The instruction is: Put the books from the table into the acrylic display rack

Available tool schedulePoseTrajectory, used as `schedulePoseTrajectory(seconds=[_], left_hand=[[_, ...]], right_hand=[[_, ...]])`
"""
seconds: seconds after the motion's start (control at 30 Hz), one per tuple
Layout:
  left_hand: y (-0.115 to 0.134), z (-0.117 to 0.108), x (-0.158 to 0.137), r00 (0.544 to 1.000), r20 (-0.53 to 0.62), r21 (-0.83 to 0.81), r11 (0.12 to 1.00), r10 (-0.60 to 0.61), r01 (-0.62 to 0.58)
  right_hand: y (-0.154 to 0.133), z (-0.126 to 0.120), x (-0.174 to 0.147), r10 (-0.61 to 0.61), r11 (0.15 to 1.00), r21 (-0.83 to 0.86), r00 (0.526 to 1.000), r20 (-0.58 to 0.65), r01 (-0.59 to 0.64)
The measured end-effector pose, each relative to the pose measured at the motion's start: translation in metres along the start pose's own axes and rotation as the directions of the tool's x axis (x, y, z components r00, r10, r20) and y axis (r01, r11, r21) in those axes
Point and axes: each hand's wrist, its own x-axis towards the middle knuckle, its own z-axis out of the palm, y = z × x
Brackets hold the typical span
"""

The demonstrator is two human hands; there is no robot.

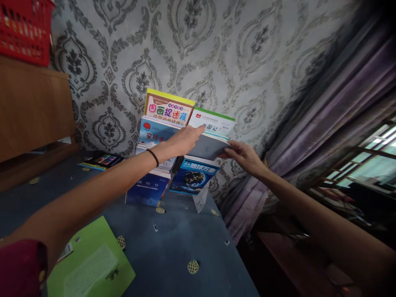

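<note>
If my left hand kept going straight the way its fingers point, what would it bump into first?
Probably the white book with the green top edge. Your left hand overlaps it in the picture, but I can't tell whether they touch.

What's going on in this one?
Someone is handling a grey book at a tiered stand. The right hand pinches its right edge; the left hand is at its upper left, its exact grip unclear. A green-topped book stands behind it and a globe book lower in front. A green book lies on the table.
</note>
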Motion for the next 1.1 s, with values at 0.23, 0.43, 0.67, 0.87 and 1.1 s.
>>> schedulePoseTrajectory(seconds=[0.23,0.43,0.67,0.87,1.1], left_hand=[[0.008,0.005,0.006,0.994,0.084,0.189,0.981,-0.070,0.053],[0.015,0.009,0.009,0.972,0.178,0.251,0.962,-0.156,0.109],[0.025,0.007,0.016,0.960,0.196,0.255,0.956,-0.198,0.145],[0.032,0.000,0.019,0.948,0.227,0.308,0.940,-0.223,0.147],[0.033,-0.004,0.018,0.954,0.195,0.314,0.936,-0.229,0.161]], right_hand=[[0.016,-0.003,0.011,0.032,0.991,-0.135,0.996,0.083,-0.021],[0.020,0.001,0.014,0.045,0.967,-0.256,0.991,0.123,-0.013],[0.027,0.002,0.023,0.063,0.985,-0.167,0.986,0.152,-0.037],[0.020,0.005,0.023,0.054,0.970,-0.244,0.991,0.122,-0.023],[0.005,0.009,0.012,0.027,0.920,-0.391,0.999,0.047,-0.006]])
